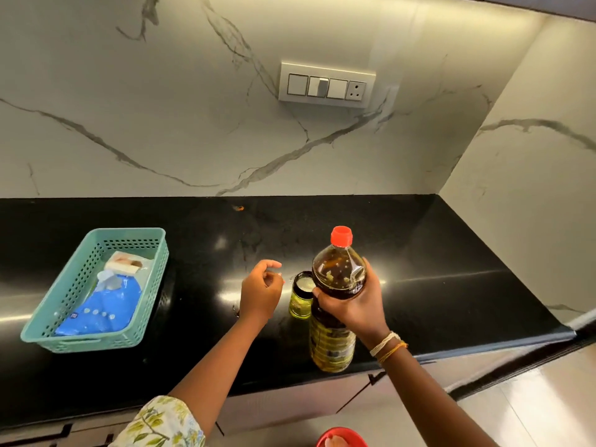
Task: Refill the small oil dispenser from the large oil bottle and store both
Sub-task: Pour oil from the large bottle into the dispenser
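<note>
The large oil bottle (337, 279) stands upright near the front edge of the black counter (451, 253). It holds dark oil, has a red cap on and a yellow label low down. My right hand (351, 304) grips it around the shoulder. Just left of it, touching or nearly so, stands the small oil dispenser (301, 296), a yellow-green jar with its mouth uncovered. My left hand (261, 290) hovers beside the dispenser with fingers loosely curled and apart, holding nothing that I can see.
A teal perforated basket (48, 324) sits at the left of the counter with a blue packet and small items inside. A switch panel (325, 85) is on the marble wall. Something red (342, 438) shows at the bottom edge, below the counter.
</note>
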`<state>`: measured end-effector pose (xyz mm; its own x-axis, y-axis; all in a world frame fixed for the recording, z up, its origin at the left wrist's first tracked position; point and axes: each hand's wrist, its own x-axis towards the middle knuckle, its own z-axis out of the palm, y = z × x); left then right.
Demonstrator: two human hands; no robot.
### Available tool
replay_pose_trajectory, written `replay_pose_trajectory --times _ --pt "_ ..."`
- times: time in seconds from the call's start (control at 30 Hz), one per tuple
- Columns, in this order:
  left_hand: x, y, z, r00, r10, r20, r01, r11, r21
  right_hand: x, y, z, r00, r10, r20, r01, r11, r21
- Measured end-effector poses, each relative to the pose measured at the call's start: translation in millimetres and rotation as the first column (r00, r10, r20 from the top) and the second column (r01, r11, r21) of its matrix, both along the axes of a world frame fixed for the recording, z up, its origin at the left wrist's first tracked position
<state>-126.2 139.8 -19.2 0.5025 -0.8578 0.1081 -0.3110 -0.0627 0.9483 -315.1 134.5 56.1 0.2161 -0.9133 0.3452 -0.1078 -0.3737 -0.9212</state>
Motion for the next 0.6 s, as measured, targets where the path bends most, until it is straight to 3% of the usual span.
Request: replay_pose_trajectory --times 0.33,0.6 --pt "-32 -10 0 0.988 -0.143 0.054 0.136 0.984 0.116 -45 -44 3 0.935 0.061 -0.35 -0.086 0.995 -0.057" --pt "-31 -19 -3 0.975 -0.201 0.089 0.181 0.963 0.198 -54 -72 -6 0.728 0.112 -0.676 -0.189 0.981 -0.041"
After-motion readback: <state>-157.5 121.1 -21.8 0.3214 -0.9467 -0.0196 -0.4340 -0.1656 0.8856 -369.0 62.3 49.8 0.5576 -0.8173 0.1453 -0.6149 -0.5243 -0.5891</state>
